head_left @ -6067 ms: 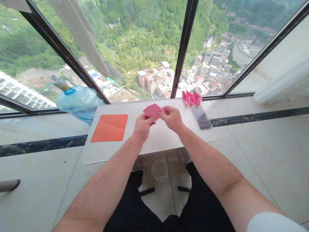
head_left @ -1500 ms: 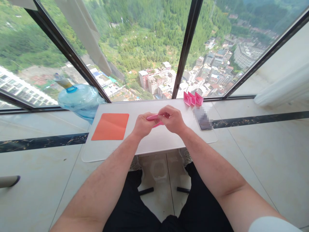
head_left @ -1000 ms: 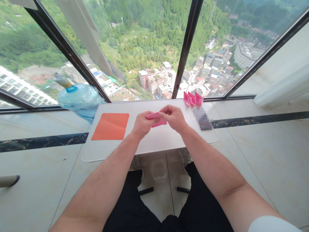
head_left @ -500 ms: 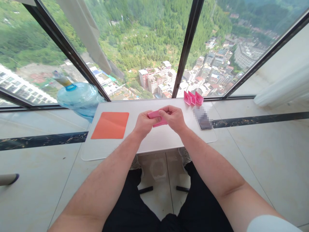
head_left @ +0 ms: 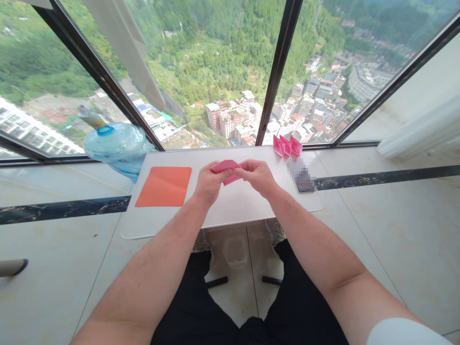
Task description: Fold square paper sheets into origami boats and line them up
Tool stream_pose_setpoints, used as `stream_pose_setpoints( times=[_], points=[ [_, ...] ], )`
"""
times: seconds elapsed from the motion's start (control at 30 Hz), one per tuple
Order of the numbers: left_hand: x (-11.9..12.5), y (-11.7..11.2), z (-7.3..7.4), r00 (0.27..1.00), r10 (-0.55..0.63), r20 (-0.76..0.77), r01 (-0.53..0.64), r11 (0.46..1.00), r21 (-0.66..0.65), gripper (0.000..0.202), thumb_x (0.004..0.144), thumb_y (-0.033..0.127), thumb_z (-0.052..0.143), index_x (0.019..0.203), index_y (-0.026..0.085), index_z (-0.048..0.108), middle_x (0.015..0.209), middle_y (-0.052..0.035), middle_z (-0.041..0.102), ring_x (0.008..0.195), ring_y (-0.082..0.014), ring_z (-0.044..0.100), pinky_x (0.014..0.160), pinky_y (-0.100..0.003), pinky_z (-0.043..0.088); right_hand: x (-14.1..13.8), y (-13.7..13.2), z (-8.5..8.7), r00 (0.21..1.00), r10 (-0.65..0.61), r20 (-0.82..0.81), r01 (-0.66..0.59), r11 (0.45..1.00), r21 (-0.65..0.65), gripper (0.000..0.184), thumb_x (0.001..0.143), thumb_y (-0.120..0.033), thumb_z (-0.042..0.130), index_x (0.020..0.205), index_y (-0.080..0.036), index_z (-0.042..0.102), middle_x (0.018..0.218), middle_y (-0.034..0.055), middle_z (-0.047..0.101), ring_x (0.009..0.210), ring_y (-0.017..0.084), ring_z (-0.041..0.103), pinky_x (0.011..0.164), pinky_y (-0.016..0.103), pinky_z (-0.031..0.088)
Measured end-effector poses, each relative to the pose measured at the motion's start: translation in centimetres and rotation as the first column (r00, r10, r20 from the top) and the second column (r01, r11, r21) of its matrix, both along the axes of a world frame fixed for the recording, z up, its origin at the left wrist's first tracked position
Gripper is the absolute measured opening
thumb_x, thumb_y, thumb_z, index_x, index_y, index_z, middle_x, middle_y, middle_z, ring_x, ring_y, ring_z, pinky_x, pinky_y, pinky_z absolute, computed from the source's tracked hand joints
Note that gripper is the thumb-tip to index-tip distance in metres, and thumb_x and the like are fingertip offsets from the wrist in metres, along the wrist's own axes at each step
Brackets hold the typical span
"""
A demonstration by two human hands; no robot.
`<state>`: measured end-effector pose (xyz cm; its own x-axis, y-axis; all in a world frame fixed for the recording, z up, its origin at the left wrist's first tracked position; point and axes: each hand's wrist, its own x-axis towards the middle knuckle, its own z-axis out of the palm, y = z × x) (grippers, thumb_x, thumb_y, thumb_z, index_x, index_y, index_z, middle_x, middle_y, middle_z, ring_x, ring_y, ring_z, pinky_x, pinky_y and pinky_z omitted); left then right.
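A folded piece of pink paper (head_left: 225, 168) is held just above the small white table (head_left: 230, 211). My left hand (head_left: 207, 183) pinches its left end. My right hand (head_left: 256, 176) pinches its right end, fingers curled over the fold. Both hands are closed on the paper. Three finished pink paper shapes (head_left: 286, 145) stand in a row at the table's far right corner. A stack of orange square paper (head_left: 164, 186) lies flat on the table's left side.
A phone (head_left: 302, 177) lies on the right of the table. A large blue water bottle (head_left: 117, 149) lies behind the table's left corner, against the window. Black window frames (head_left: 276, 72) rise behind the table. Pale tiled floor surrounds it.
The pink paper has been folded smaller since the earliest frame. In the last half second my hands lifted it a little and spread its ends apart.
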<state>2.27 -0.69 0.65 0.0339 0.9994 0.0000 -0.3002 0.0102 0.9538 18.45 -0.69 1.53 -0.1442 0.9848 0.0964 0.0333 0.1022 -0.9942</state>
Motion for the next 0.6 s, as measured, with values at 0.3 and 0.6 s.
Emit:
stream_pose_setpoints(
  times=[0.3,0.6],
  points=[
    [0.48,-0.08,0.33,0.997,-0.004,0.075,0.006,0.999,-0.034,0.031,0.055,0.028,0.089,0.080,0.016,0.074,0.076,-0.0018,0.070,0.077,-0.0174,0.063,0.074,-0.033,0.050,-0.34,0.11,-0.57,0.996,-0.090,-0.024,0.090,0.995,0.041,0.038,0.070,-0.055,0.079,0.072,-0.018,0.070,0.064,-0.0010,0.062,0.059,0.012,0.051,0.054,0.026,0.041],
    [0.39,0.15,-0.05,0.993,0.009,0.116,-0.001,0.997,-0.072,0.038,0.055,0.029,0.089,0.085,0.015,0.070,0.079,-0.0020,0.070,0.077,-0.0176,0.065,0.073,-0.032,0.051,-0.61,-0.07,-0.51,0.991,-0.134,0.000,0.133,0.991,0.020,0.036,0.072,-0.051,0.078,0.086,-0.018,0.073,0.065,-0.0011,0.065,0.056,0.012,0.054,0.051,0.026,0.044]
  ],
)
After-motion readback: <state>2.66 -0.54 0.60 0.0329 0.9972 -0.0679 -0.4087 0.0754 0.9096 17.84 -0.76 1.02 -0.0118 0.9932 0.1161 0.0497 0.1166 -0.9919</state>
